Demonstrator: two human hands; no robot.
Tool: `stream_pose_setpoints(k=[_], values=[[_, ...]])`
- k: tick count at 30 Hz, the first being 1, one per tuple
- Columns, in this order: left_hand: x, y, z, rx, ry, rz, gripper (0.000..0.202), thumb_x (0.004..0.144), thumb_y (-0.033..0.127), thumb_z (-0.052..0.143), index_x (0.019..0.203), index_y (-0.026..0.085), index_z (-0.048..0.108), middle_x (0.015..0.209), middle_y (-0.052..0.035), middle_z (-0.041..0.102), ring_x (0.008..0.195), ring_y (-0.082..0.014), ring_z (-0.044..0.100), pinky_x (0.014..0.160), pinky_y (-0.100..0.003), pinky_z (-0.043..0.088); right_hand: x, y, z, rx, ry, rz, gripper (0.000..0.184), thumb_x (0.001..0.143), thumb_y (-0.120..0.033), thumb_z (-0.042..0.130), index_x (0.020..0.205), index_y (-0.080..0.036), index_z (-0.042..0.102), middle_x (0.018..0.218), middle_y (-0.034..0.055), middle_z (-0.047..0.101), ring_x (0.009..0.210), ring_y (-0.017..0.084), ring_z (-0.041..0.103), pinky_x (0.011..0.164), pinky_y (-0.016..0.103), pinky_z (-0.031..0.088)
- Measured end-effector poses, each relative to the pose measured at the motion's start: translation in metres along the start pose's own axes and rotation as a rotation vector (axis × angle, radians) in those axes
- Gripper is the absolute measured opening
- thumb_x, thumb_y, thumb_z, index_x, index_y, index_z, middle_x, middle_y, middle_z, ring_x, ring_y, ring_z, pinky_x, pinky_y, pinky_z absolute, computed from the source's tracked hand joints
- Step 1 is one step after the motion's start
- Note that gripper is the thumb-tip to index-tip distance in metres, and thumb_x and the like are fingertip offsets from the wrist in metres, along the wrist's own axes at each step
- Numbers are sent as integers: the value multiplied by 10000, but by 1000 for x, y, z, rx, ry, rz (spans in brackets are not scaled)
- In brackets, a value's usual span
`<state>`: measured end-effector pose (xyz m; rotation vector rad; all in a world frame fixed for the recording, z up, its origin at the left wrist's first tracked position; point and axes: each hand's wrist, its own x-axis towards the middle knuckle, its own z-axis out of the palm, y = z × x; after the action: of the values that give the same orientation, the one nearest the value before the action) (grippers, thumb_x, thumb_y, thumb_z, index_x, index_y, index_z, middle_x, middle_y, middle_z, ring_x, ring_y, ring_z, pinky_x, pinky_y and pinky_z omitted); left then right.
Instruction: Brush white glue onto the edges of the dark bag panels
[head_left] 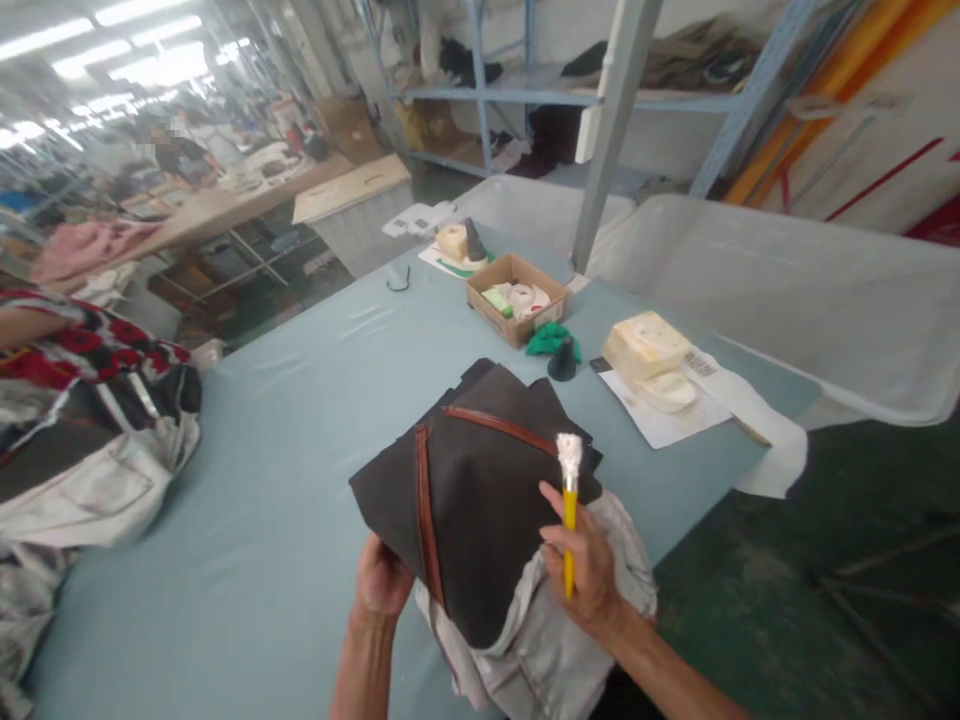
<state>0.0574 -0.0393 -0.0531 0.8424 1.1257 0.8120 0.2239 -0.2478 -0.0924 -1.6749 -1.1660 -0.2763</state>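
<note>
A dark grey fabric piece (487, 500) with two reddish-brown strips, joined to pale cloth (555, 640), lies in front of me at the table's near side. My left hand (384, 580) is closed on its left edge, with the fingers partly hidden underneath. A brush (570, 510) with a yellow handle and white-coated bristles stands upright in my right hand (585, 570). That hand rests over the right side of the fabric, with its index finger stretched out along the dark surface.
The blue-green table (285, 430) carries a cardboard box (517, 300), a green cloth (551, 338), a dark cone (562, 360) and a yellowish block (646, 345) on a white sheet. At left are a person's patterned sleeve (82, 340) and more pale garments (112, 490). Translucent bins (810, 300) line the far edge.
</note>
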Motion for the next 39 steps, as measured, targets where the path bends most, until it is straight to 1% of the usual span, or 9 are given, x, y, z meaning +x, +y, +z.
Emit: stream_pose_setpoints(k=[2, 6, 11, 14, 18, 23, 27, 31, 39], values=[[-14, 0, 3, -72, 25, 1, 418, 634, 602, 820, 778, 215, 756, 832, -46, 796, 891, -262, 734, 840, -366, 609, -12, -5, 19, -82, -25, -22, 239, 945, -110, 569, 1140, -248, 568, 1523, 149, 587, 1274, 299, 644, 901, 505, 619], [-49, 2, 7, 11, 101, 70, 654, 795, 722, 663, 1260, 261, 661, 1261, -63, 741, 1220, -285, 657, 970, -380, 572, -30, -15, 40, -142, -42, 21, 252, 940, -101, 574, 1126, -271, 573, 1560, 122, 557, 1369, 328, 581, 929, 558, 611], [-44, 8, 7, 316, 178, 94, 1009, 684, 649, 808, 1515, 216, 432, 1491, -152, 566, 1346, -331, 569, 1120, -438, 477, -21, -21, 33, -76, -53, 6, 281, 947, -108, 543, 1175, -272, 558, 1571, 135, 542, 1372, 323, 591, 944, 559, 609], [-24, 18, 13, 313, 212, 36, 968, 700, 644, 815, 1480, 190, 463, 1449, -176, 582, 1300, -339, 595, 1132, -483, 459, -1, -24, 17, -9, -70, -31, 269, 986, -152, 504, 1226, -258, 564, 1498, 158, 599, 1301, 314, 641, 914, 539, 624], [-11, 34, 17, 262, 170, -11, 752, 726, 572, 831, 1302, 144, 607, 1310, -174, 684, 1188, -305, 654, 1039, -438, 518, 32, -35, -3, 84, -37, -39, 273, 1059, -312, 454, 1282, -237, 593, 1154, 132, 742, 991, 271, 732, 768, 451, 643], [-16, 43, 14, 228, 16, -133, 591, 702, 513, 853, 1127, 123, 725, 1097, -146, 788, 956, -268, 731, 837, -356, 588, 71, -64, -4, 201, 57, 138, 363, 1085, -447, 412, 1274, -234, 639, 823, 34, 702, 591, 165, 571, 534, 319, 520], [-19, 45, 11, 163, -41, -163, 594, 641, 524, 884, 1069, 128, 772, 1060, -126, 809, 938, -268, 748, 833, -349, 606, 95, -84, 3, 294, 106, 261, 368, 1071, -473, 424, 1261, -240, 638, 723, -5, 682, 538, 146, 504, 501, 282, 461], [-19, 45, 8, 191, -69, -169, 571, 615, 530, 901, 1014, 134, 798, 1028, -116, 819, 932, -265, 756, 852, -346, 613, 118, -84, 4, 252, 86, 330, 360, 1044, -504, 457, 1122, -229, 676, 687, -8, 684, 527, 141, 502, 502, 274, 454], [-30, 35, 8, 115, 109, -236, 565, 535, 510, 906, 957, 155, 779, 901, -82, 827, 809, -257, 759, 728, -342, 634, 148, -57, 1, 293, 302, 557, 347, 1009, -492, 522, 990, -183, 677, 599, -31, 622, 467, 112, 494, 465, 237, 419]])
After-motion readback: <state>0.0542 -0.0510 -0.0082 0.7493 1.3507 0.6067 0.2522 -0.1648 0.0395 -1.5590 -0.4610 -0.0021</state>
